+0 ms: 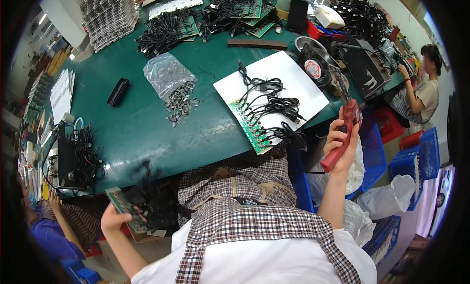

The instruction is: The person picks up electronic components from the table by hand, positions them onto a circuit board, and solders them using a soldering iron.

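Observation:
My left hand (115,218), low at the left beyond the table's front edge, grips a strip of green circuit boards (122,201) with black cables hanging from it, partly blurred. My right hand (345,154) is wrapped around the red handle of a soldering gun (349,118), its metal tip pointing up towards the far side. Left of it, a white sheet (306,83) lies at an angle on the table. On this sheet rests another green circuit board strip (253,132), with several coiled black cables (281,107) running from its pads.
A clear bag (166,73) spills small metal connectors (180,103) onto the green table (127,142). A black case (118,92) lies left. Cable bundles (164,32) line the back. A small fan (313,66) and black box (364,66) stand right. Blue crates (374,152) sit below; co-workers flank me.

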A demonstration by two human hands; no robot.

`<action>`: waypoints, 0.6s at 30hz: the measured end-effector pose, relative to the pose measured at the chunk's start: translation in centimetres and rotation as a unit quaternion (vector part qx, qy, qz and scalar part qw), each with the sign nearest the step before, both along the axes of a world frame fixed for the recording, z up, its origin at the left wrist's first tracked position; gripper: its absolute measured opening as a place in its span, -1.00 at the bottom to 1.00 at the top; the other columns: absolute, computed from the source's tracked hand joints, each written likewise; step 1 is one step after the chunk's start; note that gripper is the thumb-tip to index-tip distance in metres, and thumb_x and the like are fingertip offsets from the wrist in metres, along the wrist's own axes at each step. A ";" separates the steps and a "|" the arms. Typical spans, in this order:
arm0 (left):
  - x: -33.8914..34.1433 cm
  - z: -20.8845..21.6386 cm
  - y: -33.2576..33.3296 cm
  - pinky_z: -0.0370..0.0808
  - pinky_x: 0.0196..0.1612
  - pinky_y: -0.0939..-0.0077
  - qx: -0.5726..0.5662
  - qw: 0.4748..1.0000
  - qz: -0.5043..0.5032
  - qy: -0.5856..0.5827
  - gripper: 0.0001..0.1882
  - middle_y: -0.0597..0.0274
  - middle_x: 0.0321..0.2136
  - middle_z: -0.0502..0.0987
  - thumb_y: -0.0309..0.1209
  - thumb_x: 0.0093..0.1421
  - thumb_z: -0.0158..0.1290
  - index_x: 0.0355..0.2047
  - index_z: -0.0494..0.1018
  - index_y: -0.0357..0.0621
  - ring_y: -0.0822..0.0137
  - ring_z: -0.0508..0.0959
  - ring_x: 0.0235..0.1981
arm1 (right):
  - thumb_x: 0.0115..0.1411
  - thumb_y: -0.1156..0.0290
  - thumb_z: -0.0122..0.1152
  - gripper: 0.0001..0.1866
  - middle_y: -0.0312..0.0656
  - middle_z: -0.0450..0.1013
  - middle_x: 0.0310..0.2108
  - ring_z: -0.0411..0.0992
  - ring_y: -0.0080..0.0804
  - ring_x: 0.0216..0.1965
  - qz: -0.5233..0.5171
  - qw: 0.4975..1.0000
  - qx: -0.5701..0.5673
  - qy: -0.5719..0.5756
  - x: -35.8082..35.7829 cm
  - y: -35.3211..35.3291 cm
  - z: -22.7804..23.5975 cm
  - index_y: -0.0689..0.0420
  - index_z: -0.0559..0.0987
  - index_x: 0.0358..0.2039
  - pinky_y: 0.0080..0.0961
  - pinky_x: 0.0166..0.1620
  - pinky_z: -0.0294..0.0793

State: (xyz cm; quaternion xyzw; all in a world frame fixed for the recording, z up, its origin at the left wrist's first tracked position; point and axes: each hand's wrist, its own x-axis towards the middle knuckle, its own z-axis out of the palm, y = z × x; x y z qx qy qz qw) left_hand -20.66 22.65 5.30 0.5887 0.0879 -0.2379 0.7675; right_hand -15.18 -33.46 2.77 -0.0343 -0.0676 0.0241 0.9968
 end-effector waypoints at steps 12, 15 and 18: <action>12.5 -2.4 -15.2 0.39 -0.40 0.43 0.524 0.798 0.044 -0.294 -0.75 0.13 -0.50 0.44 -0.46 -0.06 0.13 -0.33 0.41 -0.20 0.20 0.45 -0.51 | 0.22 0.14 -0.06 -0.38 -0.24 0.23 -0.14 0.25 -0.57 -0.38 -0.007 0.998 -0.033 0.049 -0.8 1.1 -0.3 -0.20 -0.02 0.24 -0.65 -0.35 0.34; 16.0 -3.8 -17.7 0.40 -0.38 0.36 0.520 0.796 0.020 -0.309 -0.78 0.11 -0.45 0.45 -0.47 -0.05 0.11 -0.34 0.41 -0.19 0.14 0.48 -0.45 | 0.22 0.13 -0.08 -0.39 -0.17 0.24 -0.17 0.24 -0.54 -0.43 -0.062 0.985 -0.107 0.122 -3.0 1.2 -0.1 -0.09 -0.02 0.23 -0.65 -0.44 0.33; 17.8 -4.7 -17.8 0.40 -0.34 0.31 0.534 0.788 -0.019 -0.307 -0.82 0.06 -0.44 0.47 -0.51 -0.05 0.10 -0.39 0.42 -0.24 0.07 0.48 -0.40 | 0.22 0.13 -0.08 -0.40 -0.13 0.25 -0.19 0.24 -0.53 -0.47 -0.119 0.946 -0.235 0.190 -5.0 1.8 -0.1 0.04 0.01 0.19 -0.65 -0.51 0.31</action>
